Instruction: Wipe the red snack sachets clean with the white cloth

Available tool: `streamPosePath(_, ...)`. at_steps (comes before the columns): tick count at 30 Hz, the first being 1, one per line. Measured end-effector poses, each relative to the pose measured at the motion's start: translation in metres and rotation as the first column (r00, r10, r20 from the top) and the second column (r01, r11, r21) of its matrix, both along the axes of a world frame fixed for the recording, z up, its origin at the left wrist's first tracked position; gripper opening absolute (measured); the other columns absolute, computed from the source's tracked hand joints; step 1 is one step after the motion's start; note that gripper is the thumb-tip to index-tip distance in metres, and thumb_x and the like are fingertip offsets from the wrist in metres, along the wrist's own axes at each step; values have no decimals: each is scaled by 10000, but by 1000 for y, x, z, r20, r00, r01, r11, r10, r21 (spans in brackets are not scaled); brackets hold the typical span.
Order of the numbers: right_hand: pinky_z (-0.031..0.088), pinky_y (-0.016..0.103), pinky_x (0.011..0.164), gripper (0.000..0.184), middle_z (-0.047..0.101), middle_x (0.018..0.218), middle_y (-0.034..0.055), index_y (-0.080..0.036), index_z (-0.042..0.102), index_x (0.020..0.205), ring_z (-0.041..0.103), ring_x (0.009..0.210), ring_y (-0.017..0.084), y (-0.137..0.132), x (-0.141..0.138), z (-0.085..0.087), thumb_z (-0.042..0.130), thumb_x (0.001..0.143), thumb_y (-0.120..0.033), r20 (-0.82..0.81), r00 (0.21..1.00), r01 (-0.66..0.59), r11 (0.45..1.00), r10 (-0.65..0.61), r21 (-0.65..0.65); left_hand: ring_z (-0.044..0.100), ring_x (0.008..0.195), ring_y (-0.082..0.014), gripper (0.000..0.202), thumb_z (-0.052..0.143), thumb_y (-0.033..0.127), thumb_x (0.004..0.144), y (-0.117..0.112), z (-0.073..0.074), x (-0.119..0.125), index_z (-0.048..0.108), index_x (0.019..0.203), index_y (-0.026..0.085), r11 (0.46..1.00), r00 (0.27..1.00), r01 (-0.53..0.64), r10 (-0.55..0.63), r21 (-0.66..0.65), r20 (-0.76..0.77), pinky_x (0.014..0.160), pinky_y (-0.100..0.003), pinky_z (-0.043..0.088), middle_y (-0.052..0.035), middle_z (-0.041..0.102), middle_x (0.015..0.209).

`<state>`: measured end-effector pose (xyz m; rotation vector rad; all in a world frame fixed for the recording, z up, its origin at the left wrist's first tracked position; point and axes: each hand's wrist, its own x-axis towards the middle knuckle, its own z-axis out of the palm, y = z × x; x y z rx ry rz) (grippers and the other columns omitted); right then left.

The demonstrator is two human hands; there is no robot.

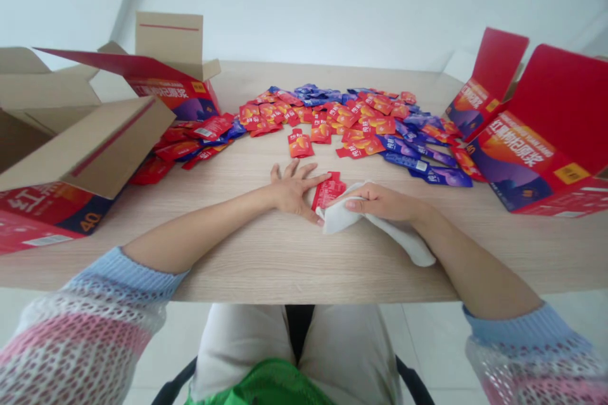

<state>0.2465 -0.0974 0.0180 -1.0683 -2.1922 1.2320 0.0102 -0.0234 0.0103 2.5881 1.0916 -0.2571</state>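
Observation:
A red pouch (329,188) lies on the table between my hands, its text side up. My left hand (295,189) rests with fingers spread, fingertips at the pouch's left edge. In my right hand (386,201) is a white cloth (342,216), bunched under the fingers and partly over the pouch's lower right side. The cloth's loose end trails toward my right wrist. Just beyond, a single red pouch (300,144) lies apart from a wide heap of red pouches (346,115) and blue pouches (430,154).
Open cartons stand at the left, a near carton (52,189) and a farther carton (175,88), with more pouches (190,139) beside them. Two red cartons, a nearer one (522,151) and a farther one (479,94), stand at the right. The wooden table's (266,272) front edge is near my lap.

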Motion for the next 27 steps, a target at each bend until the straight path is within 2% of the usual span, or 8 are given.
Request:
streamPosePath(3,508,383,880,427,734,993,28,-190,705,1107,658,931,218,0,-2,-4,499,912,-510,-30,999,-14,998,12,-55,-131,1423,-453,1128,684,739,559,2,3,-2,115,1499,488,1000,1000,10,-11,-28,-13,995,-769,-5,2,-23,1621)
streamPosePath(7,520,383,847,445,729,1000,46,-202,674,1143,665,916,234,6,-7,-10,488,910,-532,-236,913,342,940,-332,5,-142,1426,-439,1160,666,767,555,4,1,-4,105,1517,440,999,1000,27,-27,-23,-3,1014,-750,-32,-14,-27,1620)
streamPosePath(9,530,385,801,461,727,967,56,-194,660,1151,666,880,236,7,-3,-8,448,926,-536,-310,808,556,822,-501,120,-141,1425,-442,1163,657,783,549,5,0,-5,102,1514,448,999,1000,30,-30,-19,5,1016,-747,-32,-8,-24,1621)
streamPosePath(11,518,399,821,463,718,993,70,-189,645,1168,657,919,244,6,4,-1,422,940,-525,-373,713,700,632,-594,333,-144,1423,-445,1159,653,790,545,6,0,-5,93,1508,470,999,1000,26,-26,-29,8,1016,-748,-27,6,-24,1621)
streamPosePath(14,491,418,887,442,705,1079,80,-205,611,1231,641,1021,256,0,12,9,398,961,-482,-372,691,693,424,-620,582,-148,1423,-442,1145,656,780,557,5,1,-5,84,1503,483,999,1000,18,-18,-46,8,1016,-749,-23,16,-29,1620)
streamPosePath(16,502,418,871,443,706,1112,83,-207,588,1274,655,1012,262,-3,11,7,384,969,-455,-246,737,606,454,-629,654,-148,1424,-441,1143,659,775,562,5,2,-5,77,1502,486,999,1000,24,-24,-48,3,1010,-755,-25,13,-36,1620)
streamPosePath(21,460,420,989,476,590,1341,102,-180,468,1408,587,1185,254,-1,-20,-21,357,975,-343,247,888,156,759,-388,633,-140,1429,-432,1133,625,786,590,4,-1,-4,132,1529,389,999,999,37,-37,-5,-25,1020,-742,-32,-44,-61,1618)
streamPosePath(27,123,530,1179,552,387,1502,110,-176,402,1451,287,1425,248,6,-36,-27,462,922,-325,364,908,-69,783,-208,619,-121,1437,-421,1115,609,784,602,2,-3,-1,213,1530,309,1000,999,16,-15,27,-39,1026,-727,-41,-110,5,1616)
